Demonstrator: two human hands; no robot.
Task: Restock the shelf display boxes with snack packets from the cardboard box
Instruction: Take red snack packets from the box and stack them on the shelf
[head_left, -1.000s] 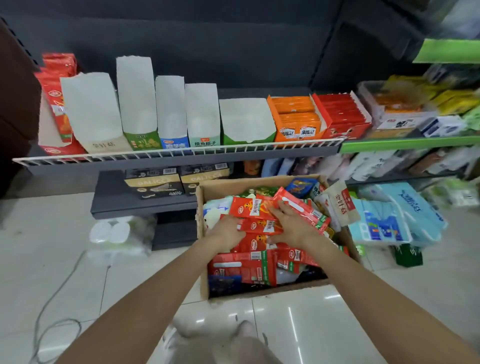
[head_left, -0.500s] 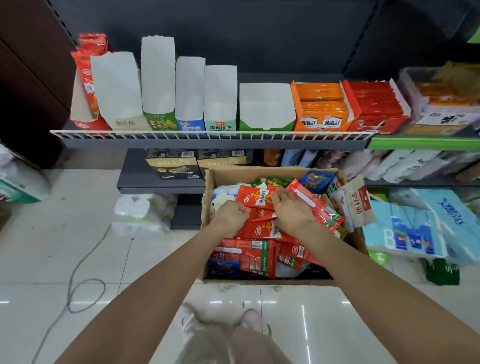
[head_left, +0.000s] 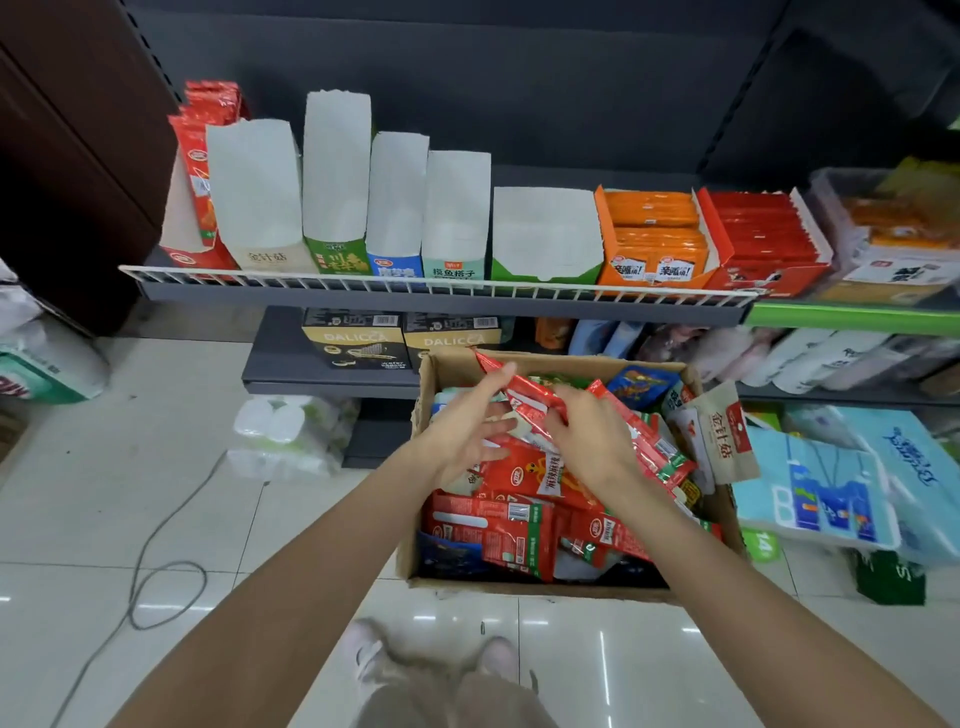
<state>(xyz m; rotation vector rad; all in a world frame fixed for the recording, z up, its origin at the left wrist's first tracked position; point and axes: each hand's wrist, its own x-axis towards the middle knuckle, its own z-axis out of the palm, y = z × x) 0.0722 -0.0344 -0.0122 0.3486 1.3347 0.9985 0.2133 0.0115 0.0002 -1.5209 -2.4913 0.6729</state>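
As restocking begins at a snack aisle, a person bends over the cardboard box (head_left: 566, 364) on the tiled floor, which sits right below the shelf (head_left: 436, 291), apparently so packets travel only a short way up. The right hand (head_left: 592, 441) pinches a stack of red snack packets (head_left: 530, 395), tilted up out of the heap at the box's far side; the left hand (head_left: 462, 431) steadies the stack's upper end with a fingertip, its other fingers spread and relaxed, seemingly squaring the packets into a bundle before the lift. Above, a row of white display boxes (head_left: 545, 234) stands open-topped and looks empty, while the orange display box (head_left: 652, 239) and red display box (head_left: 763, 236) beside them appear full. Half a second ago both hands lay low among the packets, the left curled into a loose fist; now the bundle has risen clear of the pile and the left fingers have opened.
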